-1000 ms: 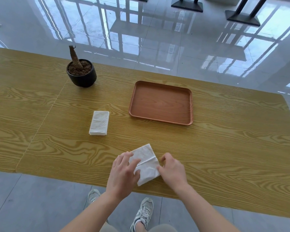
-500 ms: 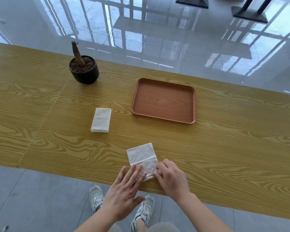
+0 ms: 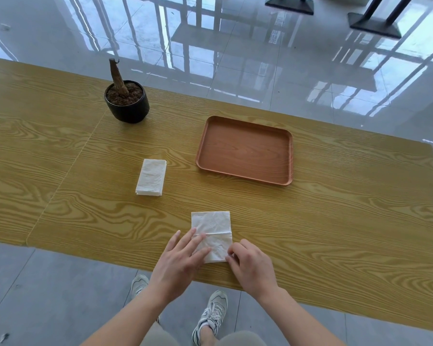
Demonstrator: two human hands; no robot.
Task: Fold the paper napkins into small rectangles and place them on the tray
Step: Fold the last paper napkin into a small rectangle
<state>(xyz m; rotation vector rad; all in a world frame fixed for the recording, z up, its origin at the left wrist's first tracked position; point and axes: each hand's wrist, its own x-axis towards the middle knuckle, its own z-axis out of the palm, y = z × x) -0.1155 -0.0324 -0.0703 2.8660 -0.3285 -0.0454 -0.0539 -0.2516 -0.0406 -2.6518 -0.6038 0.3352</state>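
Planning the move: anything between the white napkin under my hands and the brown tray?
Nothing visible. Only bare wood-grain table separates the white paper napkin from the brown rectangular wooden tray; the folded white napkin stack and black plant pot sit farther left.

Flat creased napkin (image 3: 211,224), folded napkin (image 3: 151,177), brown tray (image 3: 245,151)

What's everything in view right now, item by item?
creased napkin: one, white, near table edge, under both hands
napkin pile: one, white, left of the tray, apart from it
tray: one, reddish brown, right of centre
plant pot: one, black, soil and bare stem, far left
table: one, yellow wood grain
shoes: two, grey-white, on the floor
left hand: straight fingers press the creased napkin
right hand: curled fingers pinch its near right corner
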